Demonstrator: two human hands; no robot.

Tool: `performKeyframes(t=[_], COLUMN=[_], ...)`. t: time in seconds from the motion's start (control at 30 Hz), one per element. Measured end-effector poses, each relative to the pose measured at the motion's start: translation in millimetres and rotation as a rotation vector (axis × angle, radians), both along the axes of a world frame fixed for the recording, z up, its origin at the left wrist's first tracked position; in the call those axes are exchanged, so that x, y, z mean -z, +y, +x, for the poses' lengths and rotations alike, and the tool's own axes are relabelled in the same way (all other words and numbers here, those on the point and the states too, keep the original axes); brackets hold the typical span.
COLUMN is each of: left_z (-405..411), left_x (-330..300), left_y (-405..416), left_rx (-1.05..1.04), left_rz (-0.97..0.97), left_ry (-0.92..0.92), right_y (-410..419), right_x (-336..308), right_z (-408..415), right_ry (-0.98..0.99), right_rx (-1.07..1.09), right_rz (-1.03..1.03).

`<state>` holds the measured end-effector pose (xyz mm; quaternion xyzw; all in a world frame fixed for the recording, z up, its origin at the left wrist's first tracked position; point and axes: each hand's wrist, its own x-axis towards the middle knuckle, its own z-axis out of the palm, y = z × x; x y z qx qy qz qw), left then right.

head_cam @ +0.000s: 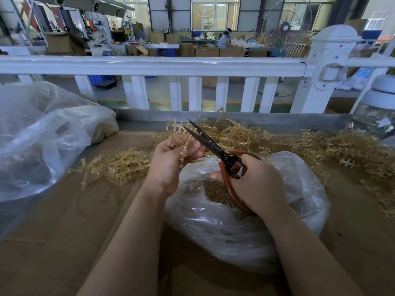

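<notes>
My left hand [171, 159] grips a tan plastic sprue branch [181, 137] with small parts along it, held above the table. My right hand [256, 180] holds red-handled scissors [215, 146], fingers curled through the loops. The black blades are parted and point up-left, close to the branch. Below both hands lies an open clear plastic bag [235, 227] with small tan cut pieces [215, 193] inside.
Piles of tan sprue branches lie on the cardboard-covered table at the left [119, 165], behind [233, 133] and at the right [346, 150]. A large clear bag [42, 135] sits at the left. A white railing [171, 65] runs along the table's far side.
</notes>
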<state>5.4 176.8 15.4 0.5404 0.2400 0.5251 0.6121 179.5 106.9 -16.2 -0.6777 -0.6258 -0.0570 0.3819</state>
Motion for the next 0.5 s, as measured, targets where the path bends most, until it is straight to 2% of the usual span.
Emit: performKeyframes(t=[0.2, 0.5], left_z=[0.0, -1.3], left_x=[2.8, 5.6], left_y=[3.6, 6.3], left_rx=[-0.028, 0.043], left_rz=[-0.029, 0.023], left_ry=[0.085, 0.129], right_y=[-1.7, -3.8], right_x=[-2.1, -4.7], right_z=[-0.6, -3.2], right_ry=[0.001, 0.02], right_rx=[-0.034, -0.071], right_rz=[-0.011, -0.025])
